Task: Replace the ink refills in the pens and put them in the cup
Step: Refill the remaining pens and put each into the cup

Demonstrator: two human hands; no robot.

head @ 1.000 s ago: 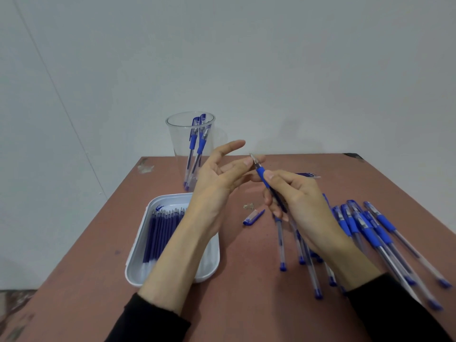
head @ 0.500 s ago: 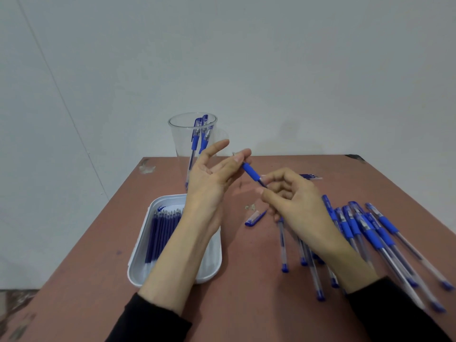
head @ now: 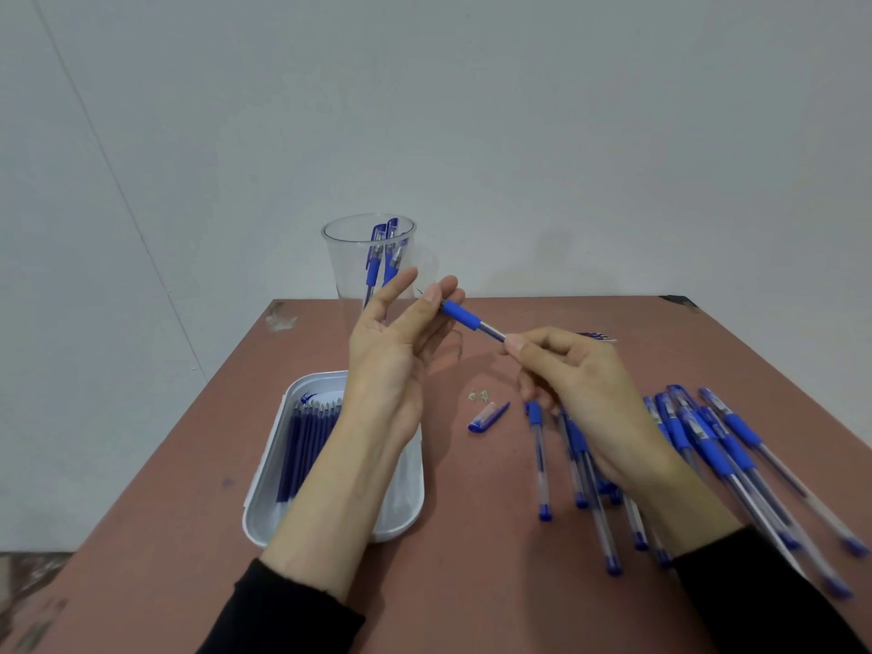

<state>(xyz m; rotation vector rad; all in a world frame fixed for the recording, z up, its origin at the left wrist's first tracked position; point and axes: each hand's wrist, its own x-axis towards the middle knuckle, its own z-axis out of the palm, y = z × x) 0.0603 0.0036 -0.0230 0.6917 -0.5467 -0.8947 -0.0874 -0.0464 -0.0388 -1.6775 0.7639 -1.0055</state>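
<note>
Scuffed red-brown table (head: 472,582), cup (head: 349,257) at far edge, plain grey wall (head: 566,134) bhd.

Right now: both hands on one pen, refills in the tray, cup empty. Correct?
No, the cup is not empty: the head view shows a few pens standing in it. The left hand and right hand do hold one pen, and refills lie in the tray.

No readable text, labels on pens (head: 697,429) blurred
</note>
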